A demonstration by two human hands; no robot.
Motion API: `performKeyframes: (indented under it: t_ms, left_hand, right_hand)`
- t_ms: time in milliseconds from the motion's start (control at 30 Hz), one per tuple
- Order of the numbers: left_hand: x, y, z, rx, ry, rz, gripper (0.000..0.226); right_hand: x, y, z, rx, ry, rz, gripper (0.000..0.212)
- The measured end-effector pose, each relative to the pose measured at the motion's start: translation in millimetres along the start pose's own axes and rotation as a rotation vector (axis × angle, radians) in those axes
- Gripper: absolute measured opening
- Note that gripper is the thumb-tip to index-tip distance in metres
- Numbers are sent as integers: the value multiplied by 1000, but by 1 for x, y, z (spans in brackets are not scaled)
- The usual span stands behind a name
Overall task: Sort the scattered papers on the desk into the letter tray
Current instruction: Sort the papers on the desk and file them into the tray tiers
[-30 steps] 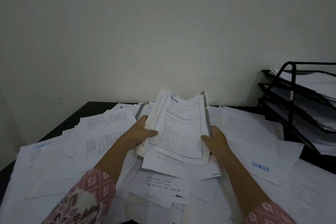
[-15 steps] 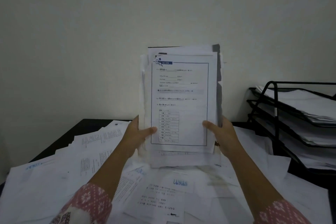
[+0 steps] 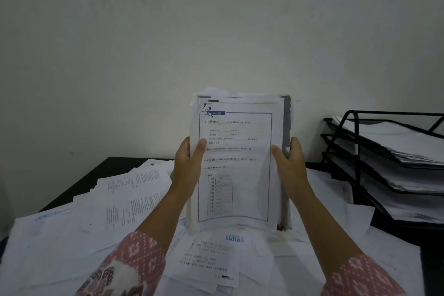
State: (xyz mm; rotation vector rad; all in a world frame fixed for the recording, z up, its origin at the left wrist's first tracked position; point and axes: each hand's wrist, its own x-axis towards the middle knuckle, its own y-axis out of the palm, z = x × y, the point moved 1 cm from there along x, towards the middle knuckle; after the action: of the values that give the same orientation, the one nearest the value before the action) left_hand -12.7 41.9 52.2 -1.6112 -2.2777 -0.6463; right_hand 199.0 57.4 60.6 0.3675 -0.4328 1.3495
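Note:
A thick stack of papers [image 3: 237,158] stands upright on its lower edge on the paper-covered desk. Its front sheet is a printed form with a framed table. My left hand [image 3: 188,166] grips the stack's left edge, thumb on the front sheet. My right hand [image 3: 289,163] grips the right edge the same way. The black wire letter tray [image 3: 355,151] stands at the right, its tiers holding papers. Scattered papers [image 3: 125,199] cover the desk around and under the stack.
The black desk [image 3: 101,170] shows bare only at its far left corner. A plain wall rises right behind the desk. A sheet stamped LUNAS [image 3: 234,239] lies just in front of the stack.
Both hands lifted the stack from lying tilted on the pile to upright, then lowered its bottom edge onto the desk papers. Their grip slid higher up the stack's sides.

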Motion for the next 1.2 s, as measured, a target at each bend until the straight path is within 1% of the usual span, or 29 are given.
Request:
performKeyframes:
  t_ms: [100, 200, 267, 367, 533, 600, 633, 667, 733, 800, 867, 933, 1033, 1067, 1133, 1200]
  left_hand:
    - [-1, 1, -5, 23, 72, -33, 13]
    - [-2, 2, -5, 96, 137, -71, 25]
    - [-4, 4, -5, 102, 147, -78, 21]
    - [-6, 11, -8, 95, 168, -63, 4]
    - [-5, 14, -15, 74, 235, -93, 12]
    - [-4, 11, -14, 113, 271, -108, 8]
    - [-4, 10, -13, 132, 276, -119, 8]
    - [-5, 10, -11, 149, 273, -130, 12]
    - [-6, 10, -10, 175, 252, -127, 15]
    - [-8, 11, -8, 175, 226, -111, 17]
    - [-9, 11, -7, 147, 183, -117, 23]
    - [-9, 9, -6, 161, 165, -128, 25]
    - [-10, 6, -5, 208, 131, -98, 18]
    - [-11, 6, -4, 216, 117, -82, 15]
    - [-13, 8, -6, 207, 99, -51, 7]
    - [-17, 12, -11, 177, 92, -32, 2]
  right_hand:
    - [0, -5, 2, 6, -56, -37, 21]
    - [0, -7, 8, 20, -68, -49, 15]
    - [-1, -6, 10, 11, -75, -62, 15]
    - [-1, -1, 12, 12, -77, -81, 4]
    - [1, -2, 21, 47, -108, -108, 8]
    - [-1, -5, 22, 33, -112, -97, 4]
    - [0, -6, 20, 28, -115, -97, 7]
    - [-1, -6, 21, 23, -107, -97, 9]
    - [-1, -6, 22, 30, -89, -94, 3]
    - [-2, -4, 23, 38, -90, -91, 9]
    - [-4, -3, 23, 33, -89, -72, 5]
    - [-5, -3, 22, 10, -74, -66, 10]
    - [-6, -4, 21, 17, -12, -49, 8]
    - [-7, -4, 22, 17, 2, -40, 11]
    - [-8, -3, 24, -10, -2, -26, 12]
    - [-8, -3, 26, -36, -17, -13, 6]
